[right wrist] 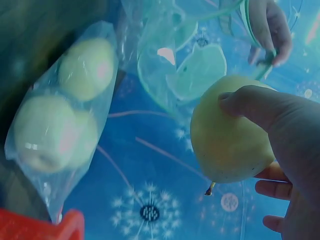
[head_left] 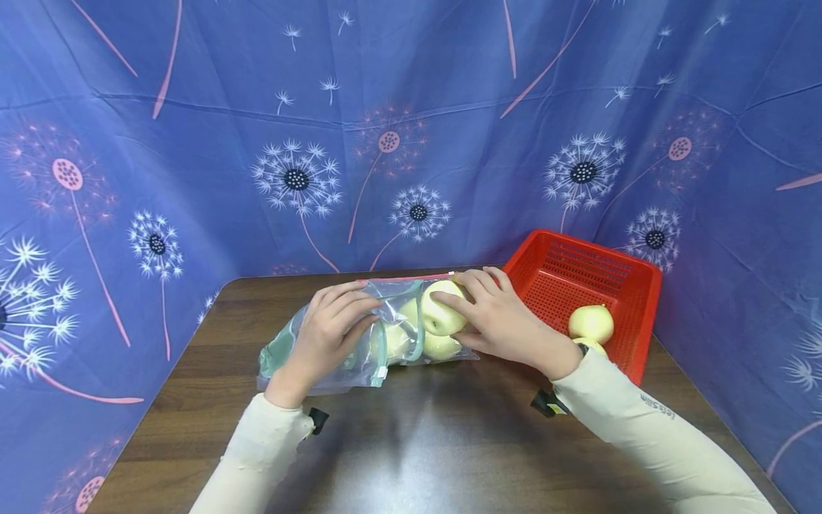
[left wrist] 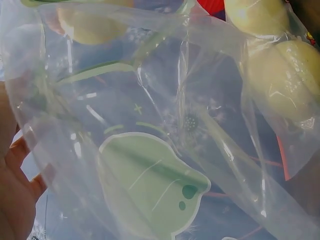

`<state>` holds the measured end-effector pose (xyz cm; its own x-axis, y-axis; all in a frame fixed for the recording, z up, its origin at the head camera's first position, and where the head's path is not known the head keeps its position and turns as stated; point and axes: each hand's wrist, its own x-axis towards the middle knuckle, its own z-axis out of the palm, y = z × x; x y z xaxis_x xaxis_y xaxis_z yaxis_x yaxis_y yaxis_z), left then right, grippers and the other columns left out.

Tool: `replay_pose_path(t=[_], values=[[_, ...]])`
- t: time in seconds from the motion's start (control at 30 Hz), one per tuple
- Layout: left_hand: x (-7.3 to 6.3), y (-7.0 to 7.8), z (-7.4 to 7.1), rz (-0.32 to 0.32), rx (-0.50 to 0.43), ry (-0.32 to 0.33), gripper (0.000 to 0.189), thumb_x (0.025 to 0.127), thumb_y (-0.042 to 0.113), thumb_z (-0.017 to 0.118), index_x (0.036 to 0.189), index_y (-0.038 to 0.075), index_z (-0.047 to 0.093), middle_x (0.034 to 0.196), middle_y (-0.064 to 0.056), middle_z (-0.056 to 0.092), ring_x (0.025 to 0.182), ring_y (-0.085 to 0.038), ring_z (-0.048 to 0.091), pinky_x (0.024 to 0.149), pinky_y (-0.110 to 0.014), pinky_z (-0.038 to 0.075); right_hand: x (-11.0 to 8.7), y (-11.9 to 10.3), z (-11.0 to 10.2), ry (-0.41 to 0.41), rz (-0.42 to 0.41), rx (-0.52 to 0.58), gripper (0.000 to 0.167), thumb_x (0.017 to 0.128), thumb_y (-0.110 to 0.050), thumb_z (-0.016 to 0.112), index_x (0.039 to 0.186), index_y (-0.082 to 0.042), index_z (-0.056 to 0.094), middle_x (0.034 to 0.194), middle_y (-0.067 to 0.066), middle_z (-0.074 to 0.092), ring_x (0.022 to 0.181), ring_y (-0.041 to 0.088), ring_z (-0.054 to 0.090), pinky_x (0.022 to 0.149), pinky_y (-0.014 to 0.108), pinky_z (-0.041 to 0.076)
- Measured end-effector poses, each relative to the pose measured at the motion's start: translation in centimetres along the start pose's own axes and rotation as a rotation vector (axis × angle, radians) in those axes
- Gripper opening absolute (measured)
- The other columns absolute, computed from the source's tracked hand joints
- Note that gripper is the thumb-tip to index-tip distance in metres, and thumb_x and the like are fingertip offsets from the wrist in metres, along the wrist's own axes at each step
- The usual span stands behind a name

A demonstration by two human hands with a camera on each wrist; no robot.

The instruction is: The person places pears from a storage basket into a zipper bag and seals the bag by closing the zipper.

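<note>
A clear plastic zip bag (head_left: 369, 375) with green edging and a printed green leaf-like shape (left wrist: 155, 185) lies on its side on the table. My left hand (head_left: 330, 328) pinches the green edge of its mouth, as the right wrist view shows. Pale yellow-green pears (right wrist: 45, 132) sit inside the bag's far end. Between thumb and fingers, my right hand (head_left: 504, 318) grips another pear (right wrist: 232, 132), its short stem pointing down in the right wrist view. This pear is at the bag's mouth, in front of the bagged ones in the head view.
On the right of the brown wooden table (head_left: 411, 442) stands a red plastic basket (head_left: 539, 285). A pear (head_left: 591, 323) rests in it, with another partly hidden by my right wrist. Blue dandelion-print cloth (head_left: 385, 71) hangs behind and at both sides.
</note>
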<state>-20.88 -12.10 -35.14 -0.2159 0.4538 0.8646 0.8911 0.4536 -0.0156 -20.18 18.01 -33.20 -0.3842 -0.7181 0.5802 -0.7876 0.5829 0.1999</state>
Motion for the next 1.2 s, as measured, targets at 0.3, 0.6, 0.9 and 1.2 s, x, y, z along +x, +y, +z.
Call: replay_pose_path(t=[0.3,0.6,0.9,1.2], values=[[0.4,0.3,0.2,-0.001,-0.011,0.025,0.026,0.102,0.028,0.057,0.104,0.006,0.072,0.101,-0.006,0.073,0.112,-0.032,0.063,0.092,-0.048,0.045,1.6,-2.1,1.5,-0.019,-0.042,0.032,0.070,0.072,-0.031,0.087,0.132,-0.019,0.054,0.122,0.015,0.056,0.114,0.033,0.052,0.095,0.055,0.038],[0.5,0.8,-0.3,-0.011,-0.006,0.074,0.030,0.103,0.031,0.054,0.099,0.007,0.070,0.095,-0.005,0.072,0.113,-0.031,0.063,0.092,-0.048,0.045,2.6,-3.1,2.7,-0.039,-0.043,0.046,0.069,0.073,-0.030,0.086,0.133,-0.021,0.054,0.124,0.014,0.055,0.115,0.030,0.052,0.092,0.053,0.039],[0.3,0.7,-0.2,-0.021,-0.031,0.099,0.027,0.103,0.030,0.056,0.099,0.007,0.070,0.094,-0.005,0.072,0.112,-0.031,0.063,0.091,-0.048,0.045,3.0,-3.7,3.1,-0.040,-0.076,0.043,0.069,0.072,-0.032,0.088,0.133,-0.022,0.058,0.126,0.014,0.054,0.117,0.031,0.052,0.095,0.055,0.039],[0.3,0.7,-0.1,-0.010,-0.058,0.119,0.027,0.102,0.029,0.057,0.098,0.006,0.069,0.093,-0.006,0.071,0.111,-0.032,0.064,0.091,-0.048,0.045,3.3,-3.6,3.3,-0.025,-0.138,0.087,0.061,0.071,-0.023,0.087,0.126,-0.021,0.062,0.129,0.015,0.052,0.120,0.031,0.052,0.100,0.056,0.037]])
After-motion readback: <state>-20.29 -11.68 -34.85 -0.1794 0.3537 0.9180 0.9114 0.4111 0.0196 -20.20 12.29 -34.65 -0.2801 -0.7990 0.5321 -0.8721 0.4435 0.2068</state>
